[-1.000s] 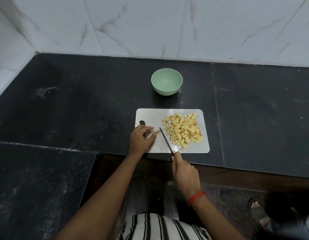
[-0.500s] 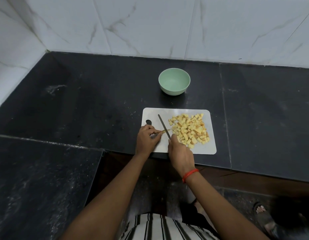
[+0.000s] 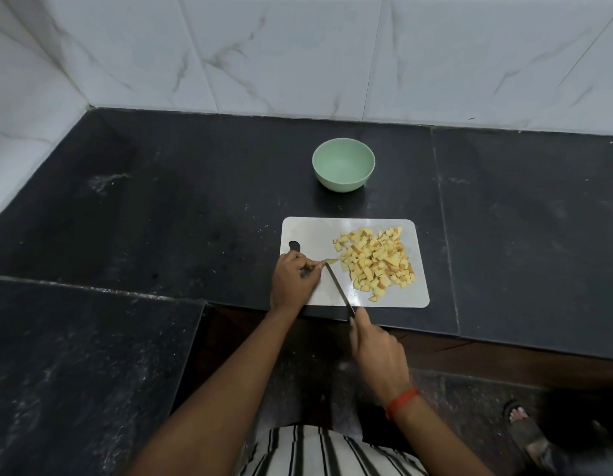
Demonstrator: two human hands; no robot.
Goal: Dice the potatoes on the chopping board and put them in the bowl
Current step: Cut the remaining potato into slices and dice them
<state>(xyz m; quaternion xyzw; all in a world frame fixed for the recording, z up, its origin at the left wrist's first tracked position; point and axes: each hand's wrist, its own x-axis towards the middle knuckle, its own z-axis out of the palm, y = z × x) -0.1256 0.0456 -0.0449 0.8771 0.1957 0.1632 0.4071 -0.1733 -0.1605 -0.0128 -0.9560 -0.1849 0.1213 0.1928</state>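
On our chopping board (image 3: 315,231), potato dice (image 3: 375,262); left hand (image 3: 293,281) pinches a sliver (image 3: 332,260), right hand (image 3: 377,352) grips knife (image 3: 339,288); green bowl (image 3: 343,185) bare.

We find bare countertop (image 3: 181,207) either side of the chopping board (image 3: 315,235), a gap before the green bowl (image 3: 343,164); diced potatoes (image 3: 375,261) crowd the board's right; the left hand (image 3: 293,281), pinching a potato sliver (image 3: 331,260), and the right hand (image 3: 377,352) with its knife (image 3: 337,286) bar its near left.
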